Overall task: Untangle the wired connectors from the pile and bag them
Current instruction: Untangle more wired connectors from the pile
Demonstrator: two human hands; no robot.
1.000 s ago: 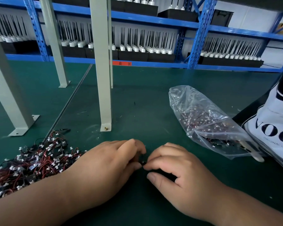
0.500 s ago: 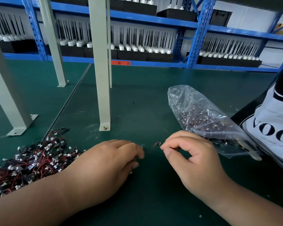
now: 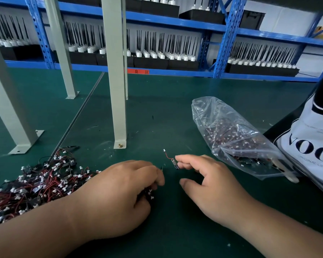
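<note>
A tangled pile of wired connectors (image 3: 35,185), red and black leads with small white plugs, lies on the green mat at the left. My left hand (image 3: 119,196) rests curled at the pile's right edge, gripping a small bunch of connectors beneath its fingers. My right hand (image 3: 209,185) is just right of it, and its fingertips pinch a single wired connector (image 3: 172,161) whose red lead and white plug stick up to the left. A clear plastic bag (image 3: 235,135) partly filled with connectors lies to the right, its mouth toward me.
A grey steel post (image 3: 116,90) bolted to the mat stands just beyond my hands, with two more posts to the left. A white printed bag (image 3: 309,146) sits at the right edge. Blue racks (image 3: 226,43) holding black antennas line the back.
My hands, joined a second ago, have come apart. My right hand has drawn one connector free, moving right and up, and its red lead now shows. My left hand stayed on the pile.
</note>
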